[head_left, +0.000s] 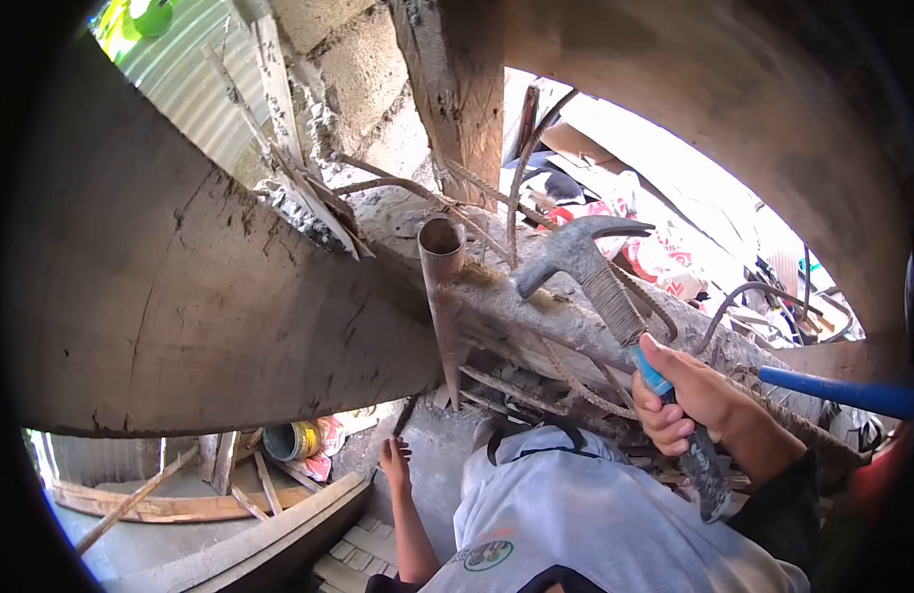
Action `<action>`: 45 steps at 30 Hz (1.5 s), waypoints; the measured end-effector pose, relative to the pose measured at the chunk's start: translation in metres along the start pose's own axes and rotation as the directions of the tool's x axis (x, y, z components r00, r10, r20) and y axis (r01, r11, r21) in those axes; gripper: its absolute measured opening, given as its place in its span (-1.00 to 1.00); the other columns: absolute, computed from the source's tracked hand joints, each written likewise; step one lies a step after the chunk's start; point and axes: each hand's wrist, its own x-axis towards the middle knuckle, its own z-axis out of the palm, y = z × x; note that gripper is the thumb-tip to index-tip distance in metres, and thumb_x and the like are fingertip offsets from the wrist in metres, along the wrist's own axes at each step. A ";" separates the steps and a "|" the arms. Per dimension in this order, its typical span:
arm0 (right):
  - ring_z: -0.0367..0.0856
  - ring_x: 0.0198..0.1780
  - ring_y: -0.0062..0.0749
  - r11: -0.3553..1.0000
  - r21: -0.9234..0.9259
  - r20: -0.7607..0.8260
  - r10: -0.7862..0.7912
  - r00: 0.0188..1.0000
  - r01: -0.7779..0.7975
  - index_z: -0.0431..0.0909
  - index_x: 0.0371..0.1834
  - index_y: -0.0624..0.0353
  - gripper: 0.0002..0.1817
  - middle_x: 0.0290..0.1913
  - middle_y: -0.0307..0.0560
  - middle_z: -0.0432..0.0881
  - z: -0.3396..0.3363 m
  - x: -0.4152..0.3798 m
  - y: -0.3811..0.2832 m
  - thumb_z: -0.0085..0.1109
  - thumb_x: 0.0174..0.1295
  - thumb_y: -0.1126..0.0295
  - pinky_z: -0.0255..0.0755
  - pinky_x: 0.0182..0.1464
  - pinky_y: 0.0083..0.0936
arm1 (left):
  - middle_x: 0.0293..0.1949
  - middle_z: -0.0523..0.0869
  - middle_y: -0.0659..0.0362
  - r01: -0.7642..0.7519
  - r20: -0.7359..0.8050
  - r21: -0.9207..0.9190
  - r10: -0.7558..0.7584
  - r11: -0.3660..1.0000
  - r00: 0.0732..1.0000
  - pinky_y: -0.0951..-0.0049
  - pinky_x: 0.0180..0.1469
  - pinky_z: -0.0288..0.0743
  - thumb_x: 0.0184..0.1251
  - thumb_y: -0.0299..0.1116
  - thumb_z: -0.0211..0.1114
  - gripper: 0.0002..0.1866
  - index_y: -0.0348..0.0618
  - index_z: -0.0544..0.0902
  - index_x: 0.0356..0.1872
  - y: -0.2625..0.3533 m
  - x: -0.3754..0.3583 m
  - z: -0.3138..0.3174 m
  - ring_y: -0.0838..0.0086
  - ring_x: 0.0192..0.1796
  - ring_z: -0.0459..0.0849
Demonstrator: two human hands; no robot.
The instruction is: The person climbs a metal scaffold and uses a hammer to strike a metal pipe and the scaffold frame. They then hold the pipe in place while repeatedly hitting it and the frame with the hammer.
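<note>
My right hand [689, 395] is wrapped round the handle of a claw hammer [613, 301], held up in front of my chest at the right. The hammer has a grey metal head, cord bound round its neck, blue tape and a dark, worn grip. Lower at the left, my left hand [395, 463] is closed at the end of a thin dark rod [405, 415], which slants up from the fingers. A metal pipe [441, 267] with an open top stands upright near the hammer head, in front of a rough concrete beam [516, 304].
Bent rebar [521, 173] sticks out of the concrete. Curved wooden boards [210, 296] fill the left and upper right [734, 99]. A blue pipe [837, 390] juts in at the right. Planks [229, 544] and a bucket [294, 441] lie lower left. Plastic bags [630, 212] lie beyond the beam.
</note>
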 end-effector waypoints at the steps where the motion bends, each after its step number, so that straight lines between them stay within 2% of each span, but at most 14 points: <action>1: 0.18 -0.78 -0.68 1.000 -0.008 0.002 0.006 1.000 -0.006 0.24 -0.61 0.13 -0.37 -0.74 -0.35 0.16 0.003 -0.001 -0.001 -0.23 0.36 -0.22 0.22 -0.71 -0.61 | -0.49 0.62 0.20 0.014 0.019 0.025 -0.015 1.000 1.000 0.57 -0.47 0.35 0.46 -0.06 0.01 -0.62 -0.18 0.54 -0.34 -0.003 -0.005 0.003 0.59 -0.48 0.57; 4: 0.19 -0.78 -0.67 0.994 -0.088 0.023 -0.060 0.998 0.061 0.26 -0.61 0.14 -0.37 -0.75 -0.35 0.17 0.014 -0.009 -0.011 -0.23 0.36 -0.22 0.22 -0.72 -0.60 | -0.42 0.66 0.12 0.035 0.083 0.117 -0.045 0.993 0.996 0.52 -0.42 0.45 0.45 -0.10 0.03 -0.61 -0.29 0.57 -0.28 -0.036 0.001 0.006 0.51 -0.43 0.62; 11: 0.12 -0.86 -0.72 0.924 0.090 -0.075 -0.365 0.928 0.371 0.27 -0.62 0.10 -0.33 -0.80 -0.40 0.12 0.017 -0.015 -0.034 -0.24 0.30 -0.31 0.16 -0.84 -0.62 | -0.32 0.70 0.05 0.095 0.180 0.227 -0.138 0.969 0.974 0.46 -0.35 0.57 0.43 -0.16 0.09 -0.62 -0.38 0.58 -0.22 -0.073 -0.009 0.007 0.44 -0.32 0.68; 15: 0.10 -0.87 -0.71 0.954 0.123 -0.184 -0.249 0.951 0.273 0.28 -0.63 0.03 -0.35 -0.81 -0.42 0.12 0.026 0.012 -0.031 -0.30 0.31 -0.32 0.18 -0.83 -0.59 | -0.34 0.69 0.06 0.104 0.174 0.243 -0.149 0.964 0.973 0.47 -0.35 0.56 0.43 -0.16 0.10 -0.63 -0.36 0.58 -0.24 -0.077 -0.012 0.008 0.44 -0.33 0.68; 16: 0.11 -0.85 -0.71 0.985 0.014 -0.164 -0.165 0.973 0.170 0.29 -0.61 0.06 -0.36 -0.79 -0.41 0.13 0.026 0.020 -0.022 -0.29 0.32 -0.30 0.19 -0.79 -0.60 | -0.34 0.69 0.06 0.109 0.173 0.243 -0.153 0.964 0.973 0.47 -0.35 0.56 0.43 -0.16 0.10 -0.63 -0.36 0.58 -0.24 -0.078 -0.011 0.009 0.44 -0.33 0.68; 20: 0.18 -0.77 -0.69 0.999 -0.039 -0.038 0.022 0.999 -0.023 0.31 -0.57 0.14 -0.38 -0.72 -0.38 0.17 0.037 0.016 -0.024 -0.20 0.35 -0.23 0.24 -0.71 -0.61 | -0.38 0.68 0.07 0.081 0.154 0.211 -0.115 0.974 0.981 0.47 -0.37 0.56 0.43 -0.15 0.09 -0.63 -0.35 0.58 -0.25 -0.075 -0.003 0.011 0.45 -0.38 0.66; 25: 0.16 -0.80 -0.70 0.996 0.062 -0.007 -0.057 0.998 0.058 0.30 -0.58 0.12 -0.36 -0.74 -0.39 0.16 0.023 0.006 -0.029 -0.23 0.34 -0.26 0.21 -0.76 -0.62 | -0.41 0.67 0.05 0.079 0.147 0.234 -0.115 0.969 0.982 0.47 -0.38 0.55 0.43 -0.14 0.08 -0.61 -0.36 0.57 -0.26 -0.074 0.000 0.005 0.46 -0.41 0.64; 28: 0.13 -0.84 -0.73 0.936 0.222 -0.055 -0.269 0.962 0.274 0.26 -0.61 0.06 -0.36 -0.78 -0.42 0.11 0.015 0.003 -0.036 -0.21 0.28 -0.32 0.17 -0.82 -0.62 | -0.42 0.67 0.04 0.078 0.145 0.204 -0.108 0.976 0.983 0.46 -0.37 0.56 0.43 -0.15 0.09 -0.61 -0.38 0.57 -0.28 -0.079 -0.003 -0.001 0.46 -0.40 0.65; 33: 0.11 -0.83 -0.73 0.921 0.257 -0.115 -0.270 0.956 0.291 0.26 -0.58 0.06 -0.38 -0.75 -0.41 0.12 0.026 0.022 -0.035 -0.21 0.30 -0.30 0.18 -0.80 -0.63 | -0.39 0.68 0.04 0.125 0.148 0.216 -0.159 0.968 0.976 0.45 -0.37 0.57 0.42 -0.19 0.11 -0.64 -0.40 0.58 -0.27 -0.086 -0.013 -0.004 0.44 -0.37 0.67; 35: 0.07 -0.84 -0.76 0.994 0.078 -0.045 0.074 0.996 -0.071 0.28 -0.61 0.03 -0.36 -0.77 -0.44 0.09 0.037 0.024 -0.025 -0.27 0.31 -0.31 0.12 -0.80 -0.66 | -0.38 0.68 0.04 0.134 0.141 0.218 -0.167 0.967 0.976 0.46 -0.37 0.58 0.42 -0.19 0.12 -0.64 -0.40 0.58 -0.28 -0.086 -0.013 -0.002 0.44 -0.36 0.67; 37: 0.07 -0.82 -0.75 0.982 0.142 0.028 0.119 0.993 -0.121 0.28 -0.60 0.04 -0.36 -0.76 -0.44 0.09 0.034 0.019 -0.025 -0.28 0.31 -0.31 0.11 -0.78 -0.65 | -0.37 0.68 0.04 0.166 0.106 0.223 -0.193 0.961 0.975 0.46 -0.37 0.58 0.41 -0.18 0.12 -0.63 -0.40 0.58 -0.27 -0.091 -0.016 0.000 0.43 -0.36 0.67; 41: 0.11 -0.81 -0.74 0.975 0.218 0.066 0.019 0.998 -0.033 0.26 -0.57 0.07 -0.37 -0.74 -0.41 0.14 0.018 0.010 -0.030 -0.23 0.31 -0.29 0.17 -0.75 -0.65 | -0.37 0.68 0.04 0.157 0.139 0.244 -0.194 0.957 0.971 0.45 -0.37 0.58 0.41 -0.16 0.12 -0.62 -0.39 0.58 -0.25 -0.097 -0.014 0.002 0.43 -0.35 0.67; 44: 0.11 -0.82 -0.77 0.909 0.371 0.104 -0.244 0.964 0.191 0.31 -0.60 0.04 -0.38 -0.76 -0.46 0.13 0.011 0.009 -0.040 -0.22 0.31 -0.29 0.18 -0.79 -0.64 | -0.38 0.68 0.05 0.128 0.150 0.239 -0.166 0.963 0.975 0.45 -0.37 0.57 0.42 -0.15 0.11 -0.61 -0.39 0.58 -0.24 -0.094 -0.012 0.005 0.44 -0.36 0.66; 45: 0.11 -0.82 -0.77 0.906 0.377 0.105 -0.249 0.963 0.193 0.31 -0.60 0.04 -0.38 -0.76 -0.46 0.13 0.011 0.013 -0.042 -0.22 0.31 -0.29 0.18 -0.79 -0.64 | -0.39 0.68 0.05 0.122 0.152 0.223 -0.158 0.967 0.976 0.46 -0.37 0.57 0.42 -0.15 0.10 -0.61 -0.39 0.58 -0.24 -0.092 -0.011 0.006 0.45 -0.37 0.66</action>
